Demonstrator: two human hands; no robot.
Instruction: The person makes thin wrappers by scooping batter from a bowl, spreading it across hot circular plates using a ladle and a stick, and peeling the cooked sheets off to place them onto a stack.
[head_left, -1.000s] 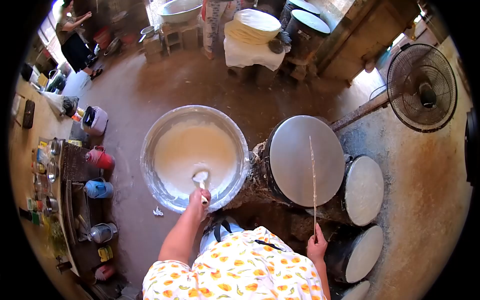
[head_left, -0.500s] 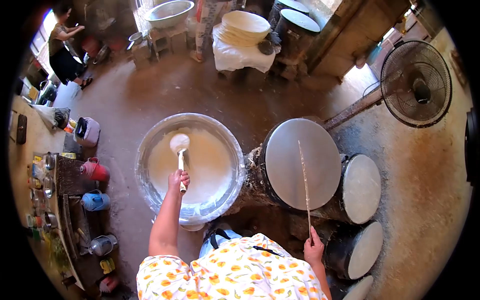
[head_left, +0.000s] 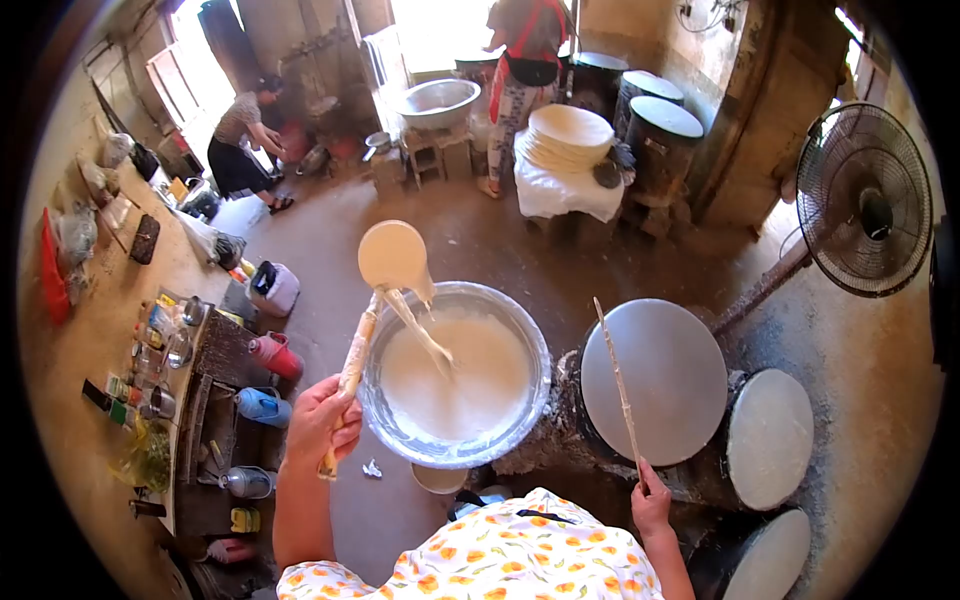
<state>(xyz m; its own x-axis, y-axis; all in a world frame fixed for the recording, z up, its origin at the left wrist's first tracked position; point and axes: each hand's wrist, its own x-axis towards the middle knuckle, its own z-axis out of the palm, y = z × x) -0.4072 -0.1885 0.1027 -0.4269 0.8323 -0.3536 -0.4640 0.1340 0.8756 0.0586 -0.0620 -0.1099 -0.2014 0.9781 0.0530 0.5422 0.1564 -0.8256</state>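
My left hand (head_left: 325, 415) is wrapped round the handle of a ladle (head_left: 392, 256), raised above the left rim of a wide metal basin (head_left: 543, 392). Pale, runny batter (head_left: 455, 385) fills much of the basin, and streams of it fall from the ladle's bowl. A long thin stick (head_left: 621, 385) is gripped in my right hand (head_left: 652, 497), pointing up and away from me. Its far end passes in front of the left edge of a round, flat steaming drum top (head_left: 660, 375), which looks smooth and grey.
More round-topped drums (head_left: 770, 440) stand at the right, near a large fan (head_left: 866, 205). Thermos flasks (head_left: 262, 405) line a cluttered table (head_left: 150, 260) at left. At the back, one person (head_left: 530, 70) stands by stacked round trays (head_left: 570, 140); another person (head_left: 245, 140) bends forward.
My left hand has lifted the ladle up and to the left out of the batter, which now pours down. The view has tilted up, showing more of the room. Both hands keep their grips.
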